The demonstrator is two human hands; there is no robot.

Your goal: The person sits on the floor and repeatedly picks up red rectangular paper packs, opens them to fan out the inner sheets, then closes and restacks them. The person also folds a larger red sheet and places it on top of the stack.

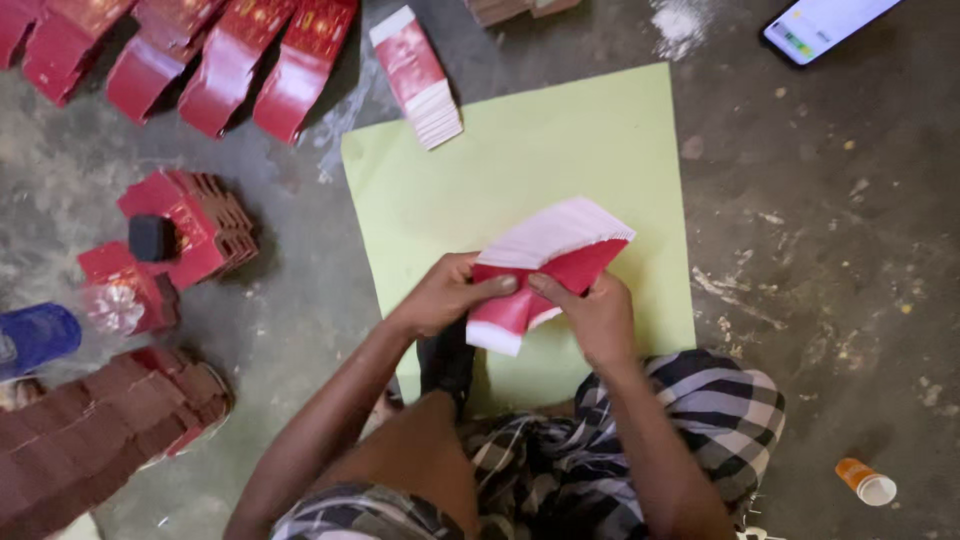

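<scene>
both hands fanning a stack of red and white cards

while the person sits on the floor, the left hand (445, 295) and the right hand (598, 318) both clamp one thick stack of red and white cards (548, 262), thumbs meeting on its red face near the middle. the stack bends in the grip: above the thumbs its white edges spread out in a fan, and below them a folded red end curls down toward the lap. it is lifted, not lying flat, and hangs over the green sheet (520, 160) spread on the floor (820, 200).

judging by the spread edges, the step in hand looks like loosening or squaring the stack, with the cards sliding against each other. the next move would call for a firm pinch from both sides, so that no cards slip out of the fan, and an even press to bring the edges level.

up and left of the grip a second stack of cards (418, 75) lies half on the green sheet. further left sit rows of red bundles (200, 60) and piles of folded red pieces (190, 225). a phone (825, 25) lies far up and right, and a small orange cup (866, 482) rests down and right, well apart from the hands.
</scene>
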